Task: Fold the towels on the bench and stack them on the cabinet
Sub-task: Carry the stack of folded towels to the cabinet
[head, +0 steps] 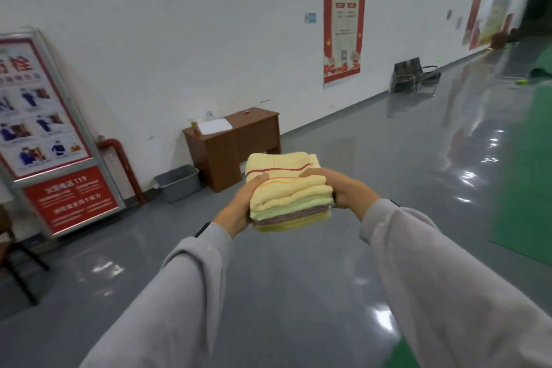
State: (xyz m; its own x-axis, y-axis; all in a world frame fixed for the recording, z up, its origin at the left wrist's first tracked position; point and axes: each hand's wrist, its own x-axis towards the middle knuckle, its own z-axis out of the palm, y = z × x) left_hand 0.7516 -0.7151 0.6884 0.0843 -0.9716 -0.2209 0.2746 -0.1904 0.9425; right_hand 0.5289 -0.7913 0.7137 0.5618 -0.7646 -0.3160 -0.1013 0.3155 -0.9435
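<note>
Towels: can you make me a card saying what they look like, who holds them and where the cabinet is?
towel stack: folded, pale yellow on top, green, purplish, yellow below
left hand: grips the stack's left side
right hand: grips the stack's right side
cabinet: brown, ahead, stack not yet on it
on cabinet: white flat thing
bin: grey, left of cabinet

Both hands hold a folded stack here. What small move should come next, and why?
Probably carry the stack forward toward the cabinet. The left hand and right hand grip its sides in mid-air over the floor, its layers look folded, and the cabinet stands ahead, well apart from it.
</note>
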